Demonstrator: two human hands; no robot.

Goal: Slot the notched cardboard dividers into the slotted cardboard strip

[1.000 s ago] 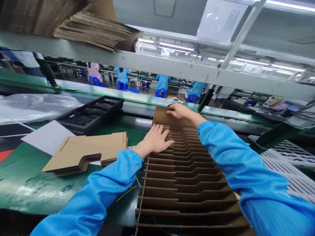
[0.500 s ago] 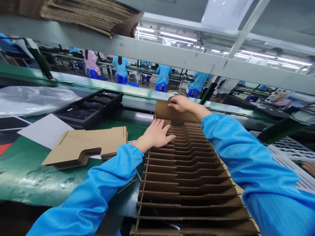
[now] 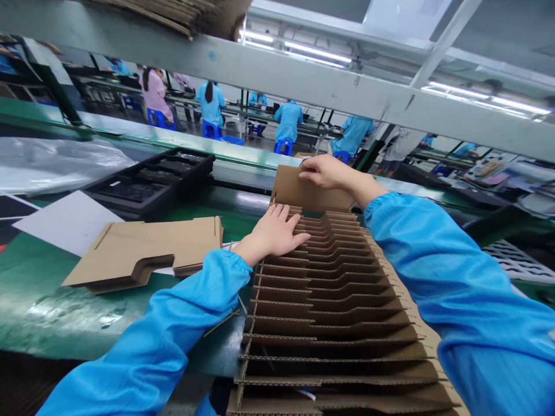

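A long cardboard divider grid runs away from me, with several brown slats standing across it. My left hand lies flat on the slats' top edges near the far left side, fingers spread. At the far end, my right hand pinches the upper edge of a cardboard divider, which stands taller than the slats before it. The divider's lower edge is hidden behind the grid. To the left lies a stack of notched cardboard dividers.
A white sheet pokes out beneath the stack on the green work surface. Behind it are a black tray and clear plastic film. A grey beam crosses overhead. Several people in blue and pink sit beyond.
The view has shifted slightly. Both hands keep nearly the same places on the grid and divider, the right one still gripping the divider's upper edge.
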